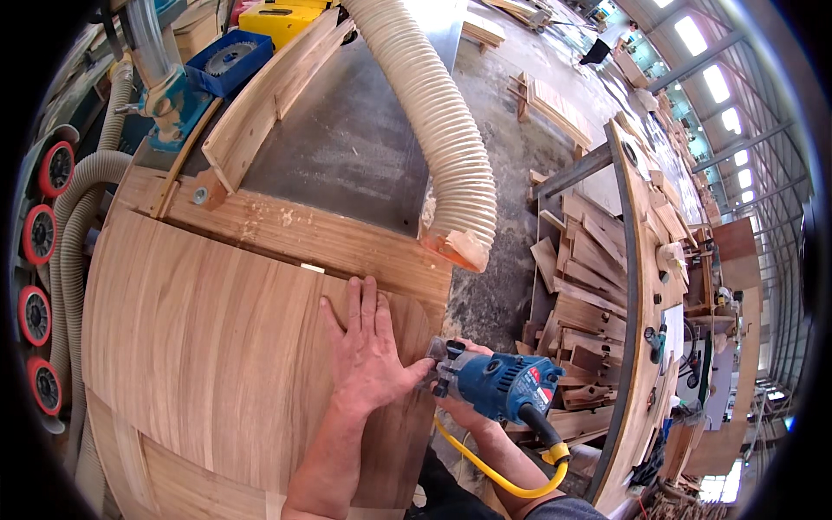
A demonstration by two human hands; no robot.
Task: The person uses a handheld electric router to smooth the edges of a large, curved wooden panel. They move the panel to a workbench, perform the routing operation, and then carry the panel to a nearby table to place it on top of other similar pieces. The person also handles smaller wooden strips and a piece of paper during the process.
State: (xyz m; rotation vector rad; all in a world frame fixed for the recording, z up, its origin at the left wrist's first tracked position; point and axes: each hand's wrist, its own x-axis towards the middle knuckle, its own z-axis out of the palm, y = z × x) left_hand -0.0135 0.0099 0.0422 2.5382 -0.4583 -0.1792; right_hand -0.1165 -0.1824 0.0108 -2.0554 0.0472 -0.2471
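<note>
Well, left hand flat on panel

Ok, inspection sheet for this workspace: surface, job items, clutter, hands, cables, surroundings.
Surface: grey metal tabletop dusty; shavings on the wooden strip along its near side.
Job items: wide wooden panel lying flat; blue handheld router at its right edge, bit not visible.
Clutter: pile of wood offcuts to the right; blue tray holding a circular blade.
Hands: left hand flat on the panel; right hand gripping the router.
Cables: yellow cable loops by the right forearm; plug end not visible.
Surroundings: ribbed hose ahead; distant person upper right.
</note>
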